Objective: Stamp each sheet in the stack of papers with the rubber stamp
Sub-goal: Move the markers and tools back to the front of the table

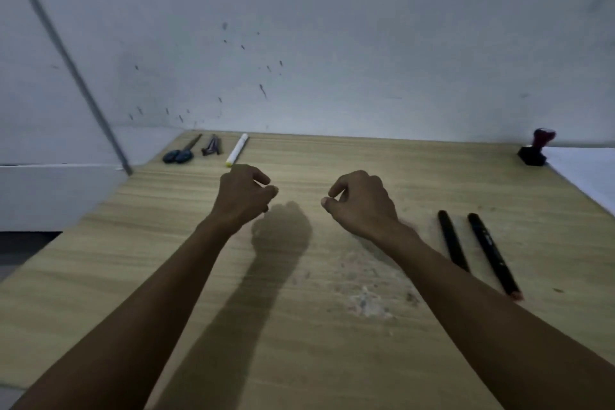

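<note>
Our left hand (244,196) and right hand (361,203): both forearms outstretched, side by side, fingers loosely curled, holding nothing.

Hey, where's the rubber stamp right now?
In the head view the rubber stamp stands at the far right of the wooden table, near the wall, touching the corner of the white paper, beyond both hands.

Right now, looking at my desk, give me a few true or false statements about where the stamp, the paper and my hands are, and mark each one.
1. The rubber stamp stands at the table's far right, beside the paper. True.
2. The right hand grips the stamp. False: it holds nothing.
3. Two black markers lie right of the right hand. True.
4. The left hand presses on the paper. False: it hovers over bare table.
5. The scissors lie at the far left. True.
</note>
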Demonstrator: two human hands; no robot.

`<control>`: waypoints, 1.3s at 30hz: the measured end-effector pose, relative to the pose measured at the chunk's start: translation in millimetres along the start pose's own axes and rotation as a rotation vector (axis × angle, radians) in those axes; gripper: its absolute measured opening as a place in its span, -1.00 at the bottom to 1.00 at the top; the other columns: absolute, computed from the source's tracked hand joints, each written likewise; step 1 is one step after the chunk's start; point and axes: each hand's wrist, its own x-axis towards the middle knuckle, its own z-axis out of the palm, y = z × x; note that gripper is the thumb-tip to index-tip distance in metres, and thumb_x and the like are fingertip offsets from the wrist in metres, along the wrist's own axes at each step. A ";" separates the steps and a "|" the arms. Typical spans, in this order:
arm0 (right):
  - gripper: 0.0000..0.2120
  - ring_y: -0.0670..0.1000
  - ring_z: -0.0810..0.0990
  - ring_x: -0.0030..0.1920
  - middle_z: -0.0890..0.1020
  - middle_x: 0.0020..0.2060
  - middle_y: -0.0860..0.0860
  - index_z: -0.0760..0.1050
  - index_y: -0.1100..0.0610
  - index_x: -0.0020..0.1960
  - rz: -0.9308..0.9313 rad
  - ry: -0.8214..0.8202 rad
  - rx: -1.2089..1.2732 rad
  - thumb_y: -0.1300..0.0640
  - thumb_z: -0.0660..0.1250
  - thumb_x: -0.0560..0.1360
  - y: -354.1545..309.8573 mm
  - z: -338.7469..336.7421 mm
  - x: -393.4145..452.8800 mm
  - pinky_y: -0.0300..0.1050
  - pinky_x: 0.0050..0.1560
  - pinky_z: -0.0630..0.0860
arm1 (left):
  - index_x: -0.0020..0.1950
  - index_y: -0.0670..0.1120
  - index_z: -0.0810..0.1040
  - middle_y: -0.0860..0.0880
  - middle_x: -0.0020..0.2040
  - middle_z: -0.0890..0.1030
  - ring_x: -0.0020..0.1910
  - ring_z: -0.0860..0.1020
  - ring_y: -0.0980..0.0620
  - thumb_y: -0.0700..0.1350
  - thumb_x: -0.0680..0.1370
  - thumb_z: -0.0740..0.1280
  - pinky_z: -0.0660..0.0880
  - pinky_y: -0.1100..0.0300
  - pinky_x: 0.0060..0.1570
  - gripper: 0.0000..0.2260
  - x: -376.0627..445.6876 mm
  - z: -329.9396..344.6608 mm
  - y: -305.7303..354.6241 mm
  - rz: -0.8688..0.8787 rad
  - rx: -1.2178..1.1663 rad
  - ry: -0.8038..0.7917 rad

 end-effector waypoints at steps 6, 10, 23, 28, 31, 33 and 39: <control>-0.78 0.03 0.58 -0.05 0.61 -0.08 0.00 0.61 0.00 -0.04 -0.038 -0.107 0.032 -0.07 0.44 0.37 -52.6 56.3 31.5 -0.08 -0.07 0.53 | -0.14 -0.22 0.63 -0.21 -0.30 0.67 -0.32 0.66 -0.11 -0.21 0.44 0.41 0.60 0.09 -0.21 -0.92 51.6 -38.0 -51.9 -0.056 0.069 0.118; -0.79 0.06 0.57 -0.02 0.52 -0.07 -0.03 0.56 0.04 0.04 -0.059 -0.151 0.003 0.04 0.42 0.42 -82.9 90.0 63.1 -0.11 -0.09 0.44 | -0.25 -0.27 0.66 -0.19 -0.32 0.65 -0.24 0.63 -0.11 -0.25 0.41 0.39 0.54 0.10 -0.18 -0.90 93.5 -54.0 -81.1 -0.061 0.185 0.168; -0.83 0.10 0.50 0.01 0.47 -0.03 0.02 0.34 0.10 -0.11 0.016 -0.231 -0.010 0.13 0.36 0.46 -142.1 161.7 198.6 -0.06 -0.10 0.36 | 0.00 -0.20 0.46 -0.25 0.10 0.51 0.05 0.53 -0.27 -0.01 0.58 0.22 0.41 0.02 -0.06 -0.77 238.6 -54.7 -123.1 -0.152 0.479 0.135; -0.67 0.15 0.57 0.05 0.58 0.03 0.05 0.53 0.08 0.08 0.002 -0.241 -0.032 -0.06 0.37 0.39 -149.5 175.4 213.6 -0.09 -0.11 0.39 | -0.03 -0.13 0.37 -0.13 -0.05 0.40 -0.07 0.47 -0.14 0.04 0.48 0.39 0.36 0.05 -0.14 -0.69 254.3 -43.4 -122.8 -0.147 0.575 0.073; -0.72 0.15 0.57 0.05 0.59 0.04 0.08 0.50 0.12 0.04 0.004 -0.265 -0.018 0.06 0.39 0.37 -149.7 175.2 216.3 -0.11 -0.11 0.43 | -0.07 -0.13 0.36 -0.14 -0.07 0.41 -0.14 0.44 -0.11 -0.02 0.43 0.45 0.37 0.06 -0.19 -0.68 258.8 -39.9 -125.8 -0.143 0.545 0.057; -0.77 0.15 0.59 0.05 0.61 0.04 0.11 0.43 0.13 -0.03 -0.012 -0.276 -0.001 0.10 0.38 0.37 -148.7 172.0 215.6 -0.10 -0.12 0.46 | -0.10 -0.14 0.36 -0.13 -0.10 0.41 -0.17 0.44 -0.10 -0.03 0.45 0.42 0.39 0.07 -0.19 -0.71 258.6 -39.3 -126.3 -0.132 0.507 0.071; -0.79 0.09 0.48 -0.15 0.43 -0.24 -0.01 0.29 0.08 -0.22 0.001 -0.239 -0.001 0.14 0.35 0.41 -133.7 148.2 187.7 -0.16 -0.32 0.32 | -0.34 -0.14 0.33 -0.12 -0.29 0.44 -0.30 0.47 -0.12 -0.06 0.42 0.38 0.37 0.13 -0.31 -0.71 227.6 -38.2 -110.2 -0.103 0.383 0.108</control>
